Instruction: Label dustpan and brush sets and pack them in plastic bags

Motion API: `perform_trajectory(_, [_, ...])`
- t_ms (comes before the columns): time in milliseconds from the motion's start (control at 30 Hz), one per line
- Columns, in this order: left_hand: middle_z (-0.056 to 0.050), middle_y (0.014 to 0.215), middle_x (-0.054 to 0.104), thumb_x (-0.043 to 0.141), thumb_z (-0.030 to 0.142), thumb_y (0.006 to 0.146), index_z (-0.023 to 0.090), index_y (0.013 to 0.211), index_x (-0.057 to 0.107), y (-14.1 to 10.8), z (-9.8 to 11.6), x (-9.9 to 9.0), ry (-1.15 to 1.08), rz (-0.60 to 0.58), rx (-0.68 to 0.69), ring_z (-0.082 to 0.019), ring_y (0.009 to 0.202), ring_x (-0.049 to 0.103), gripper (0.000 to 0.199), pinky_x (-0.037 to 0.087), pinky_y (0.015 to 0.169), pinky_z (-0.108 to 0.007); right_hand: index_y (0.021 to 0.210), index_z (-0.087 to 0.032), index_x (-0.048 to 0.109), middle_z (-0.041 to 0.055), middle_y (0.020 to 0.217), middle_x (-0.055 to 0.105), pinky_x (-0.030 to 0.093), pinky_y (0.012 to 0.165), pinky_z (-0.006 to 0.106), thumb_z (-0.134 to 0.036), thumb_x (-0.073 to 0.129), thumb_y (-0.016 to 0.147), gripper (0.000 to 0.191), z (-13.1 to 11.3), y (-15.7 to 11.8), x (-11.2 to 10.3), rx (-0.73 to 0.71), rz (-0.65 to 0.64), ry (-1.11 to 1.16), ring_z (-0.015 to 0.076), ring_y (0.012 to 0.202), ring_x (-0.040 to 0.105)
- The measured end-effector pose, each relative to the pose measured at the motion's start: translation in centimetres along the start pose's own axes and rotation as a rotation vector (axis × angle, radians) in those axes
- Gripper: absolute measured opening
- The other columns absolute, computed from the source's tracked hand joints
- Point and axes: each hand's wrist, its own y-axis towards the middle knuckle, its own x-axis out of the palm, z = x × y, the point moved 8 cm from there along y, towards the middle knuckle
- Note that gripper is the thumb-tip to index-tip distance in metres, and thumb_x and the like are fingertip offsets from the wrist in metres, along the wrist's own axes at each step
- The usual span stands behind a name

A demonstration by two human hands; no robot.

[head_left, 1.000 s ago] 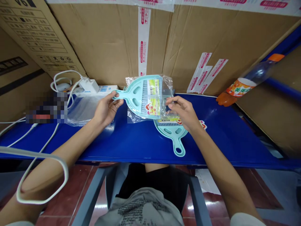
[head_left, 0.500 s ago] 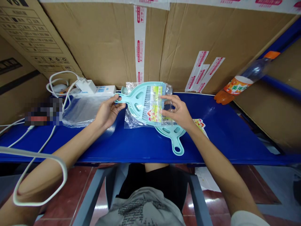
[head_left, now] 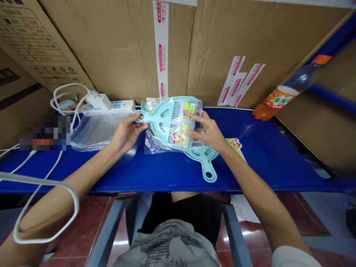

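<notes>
My left hand (head_left: 129,131) grips the handle end of a light teal dustpan (head_left: 158,116), which has a brush with grey-blue bristles set in it. A yellow and white printed card (head_left: 180,135) lies across the bristles, under or in clear plastic. With its fingers spread, my right hand (head_left: 207,129) touches the card and the plastic at the pan's right side. Below, a second teal dustpan (head_left: 207,163) rests on the blue table, its handle toward me. Clear plastic wrap (head_left: 154,144) shows beneath the upper pan.
On the left are a power strip (head_left: 122,106) with white cables, a stack of clear bags (head_left: 93,131) and a blurred-out patch. Another printed card (head_left: 236,146) lies by my right forearm. An orange drink bottle (head_left: 280,97) leans at the right. Cardboard (head_left: 125,48) stands behind the table.
The card over the bristles has tilted, its top now leaning to the right. My right hand's fingers have spread and shifted slightly left. The whole view has moved a little.
</notes>
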Motion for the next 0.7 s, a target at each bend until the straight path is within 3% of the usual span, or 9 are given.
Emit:
perform_trajectory(100, [-0.001, 0.079, 0.072, 0.068, 0.011, 0.098, 0.014, 0.086, 0.071, 0.1, 0.2, -0.1, 0.0, -0.013, 0.009, -0.01, 0.06, 0.07, 0.013, 0.062, 0.062, -0.017, 0.146, -0.036, 0.076, 0.0115, 0.149, 0.05, 0.071, 0.089, 0.047, -0.051, 0.09, 0.082, 0.068, -0.5, -0.1, -0.9, -0.008, 0.087, -0.069, 0.0363, 0.139, 0.056])
perform_trajectory(233, [-0.002, 0.079, 0.071, 0.071, 0.013, 0.097, 0.014, 0.085, 0.07, -0.1, 0.0, 0.1, 0.008, -0.019, -0.001, -0.01, 0.06, 0.069, 0.012, 0.062, 0.06, -0.019, 0.134, -0.032, 0.083, 0.0133, 0.147, 0.05, 0.071, 0.084, 0.049, -0.052, 0.086, 0.084, 0.054, -0.4, 0.0, -0.5, -0.007, 0.045, -0.127, 0.0378, 0.136, 0.058])
perform_trajectory(333, [-0.002, 0.079, 0.071, 0.072, 0.014, 0.097, 0.015, 0.084, 0.07, -0.1, 0.0, 0.2, 0.021, -0.02, 0.002, -0.01, 0.06, 0.069, 0.013, 0.061, 0.061, -0.018, 0.128, -0.033, 0.085, 0.0123, 0.146, 0.055, 0.068, 0.095, 0.053, -0.051, 0.087, 0.085, 0.047, -0.2, 0.0, -0.3, 0.002, 0.026, -0.071, 0.0386, 0.143, 0.055])
perform_trajectory(467, [-0.002, 0.08, 0.072, 0.076, 0.016, 0.094, 0.016, 0.084, 0.07, -0.1, 0.2, 0.1, 0.034, -0.019, 0.024, -0.01, 0.061, 0.068, 0.012, 0.061, 0.062, -0.018, 0.122, -0.037, 0.086, 0.006, 0.137, 0.07, 0.059, 0.112, 0.054, -0.056, 0.079, 0.093, 0.035, 0.3, 0.0, 0.0, 0.09, 0.052, 0.165, 0.0314, 0.135, 0.063])
perform_trajectory(567, [-0.002, 0.08, 0.072, 0.077, 0.018, 0.094, 0.015, 0.083, 0.071, -0.3, 0.3, 0.3, 0.054, -0.051, 0.046, -0.01, 0.062, 0.07, 0.012, 0.062, 0.062, -0.019, 0.109, -0.034, 0.087, 0.0046, 0.127, 0.078, 0.056, 0.114, 0.053, -0.064, 0.082, 0.088, 0.037, 0.3, 0.2, 0.1, 0.137, 0.139, 0.247, 0.0303, 0.128, 0.067])
perform_trajectory(700, [-0.002, 0.079, 0.071, 0.077, 0.017, 0.092, 0.013, 0.082, 0.073, -0.4, -0.1, 0.6, 0.066, -0.085, 0.042, -0.012, 0.063, 0.071, 0.012, 0.063, 0.062, -0.02, 0.085, -0.029, 0.084, 0.0047, 0.101, 0.078, 0.056, 0.111, 0.052, -0.062, 0.09, 0.079, 0.034, -0.1, 0.4, -0.7, 0.115, 0.287, 0.181, 0.0284, 0.112, 0.07])
